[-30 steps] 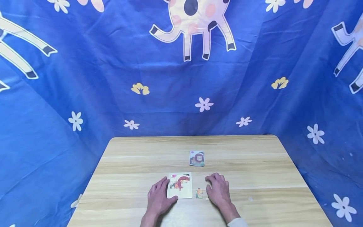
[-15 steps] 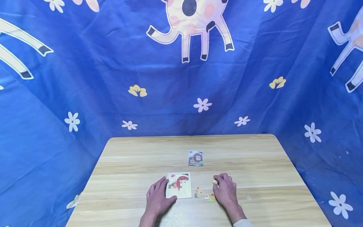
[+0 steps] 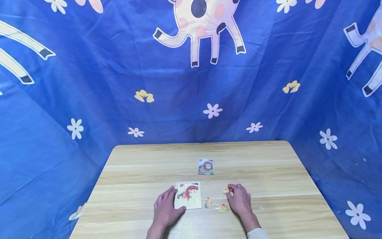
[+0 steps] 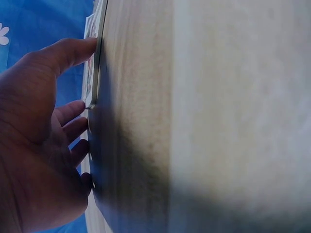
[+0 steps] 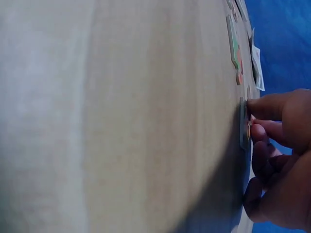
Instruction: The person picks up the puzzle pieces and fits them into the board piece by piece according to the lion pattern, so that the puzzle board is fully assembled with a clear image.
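Note:
A square puzzle board (image 3: 194, 202), partly filled with pieces of a lion picture, lies on the table. My left hand (image 3: 166, 209) rests at its lower left, thumb on the near edge and index fingertip by the left side. In the left wrist view the thumb (image 4: 73, 51) presses the board's rim; the other fingers reach the tabletop. My right hand (image 3: 240, 199) pinches a puzzle piece (image 3: 225, 190) lying flat on the table, its other fingers curled. Two loose pieces, an orange and green one (image 3: 208, 203) and a green and red one (image 3: 221, 208), lie between board and hand.
A small lion picture card (image 3: 206, 166) lies beyond the board. The wooden table (image 3: 143, 159) has rounded far corners. Blue patterned cloth (image 3: 167, 119) hangs behind and along both sides.
My right hand has moved a little right and away, uncovering the green and red piece and bringing another piece into sight at its fingertips. The left hand stays on the board; the head view shifts slightly.

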The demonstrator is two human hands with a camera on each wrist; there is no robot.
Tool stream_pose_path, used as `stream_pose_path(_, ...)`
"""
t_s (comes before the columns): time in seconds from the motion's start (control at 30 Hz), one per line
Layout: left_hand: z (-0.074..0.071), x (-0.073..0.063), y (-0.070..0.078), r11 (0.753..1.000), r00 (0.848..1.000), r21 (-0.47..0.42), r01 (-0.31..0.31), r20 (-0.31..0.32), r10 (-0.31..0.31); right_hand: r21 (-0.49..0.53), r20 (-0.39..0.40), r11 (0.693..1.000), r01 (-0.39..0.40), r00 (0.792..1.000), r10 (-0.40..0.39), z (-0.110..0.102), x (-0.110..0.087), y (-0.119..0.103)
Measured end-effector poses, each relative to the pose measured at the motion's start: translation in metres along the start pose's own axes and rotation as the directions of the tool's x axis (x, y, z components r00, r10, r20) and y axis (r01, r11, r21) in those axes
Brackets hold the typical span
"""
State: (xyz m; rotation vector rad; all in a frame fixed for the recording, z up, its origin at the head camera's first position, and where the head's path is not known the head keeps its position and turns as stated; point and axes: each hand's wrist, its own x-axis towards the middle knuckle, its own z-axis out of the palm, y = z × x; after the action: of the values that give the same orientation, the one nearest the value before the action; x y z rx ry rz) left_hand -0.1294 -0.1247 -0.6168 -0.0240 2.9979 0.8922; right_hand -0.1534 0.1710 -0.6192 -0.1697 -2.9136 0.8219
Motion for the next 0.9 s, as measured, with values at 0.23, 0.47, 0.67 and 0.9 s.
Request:
stream_pose_path(0.23, -0.001, -0.001, 0.002, 1.000, 1.000, -0.007, -0.001, -0.004, 0.001, -0.031, 0.021, 0.999, -0.035, 0.999, 0.035, -0.005, 0.001, -0.001)
stream_pose_path(0.47, -0.003, -0.003, 0.003, 1.000, 1.000, -0.008, -0.005, 0.000, 0.005, 0.000, 0.027, 1.000, -0.029, 0.999, 0.029, -0.007, 0.001, 0.000)
stream_pose_path(0.67, -0.001, -0.002, 0.002, 1.000, 1.000, -0.019, 0.000, 0.003, 0.001, 0.060, -0.003, 0.998, -0.001, 1.000, 0.001, -0.001, -0.001, -0.005)
stream_pose_path(0.9, -0.002, -0.003, 0.001, 1.000, 1.000, -0.015, -0.005, -0.005, 0.005, 0.151, -0.009, 0.988, 0.014, 1.000, -0.013, 0.005, -0.004, -0.009)
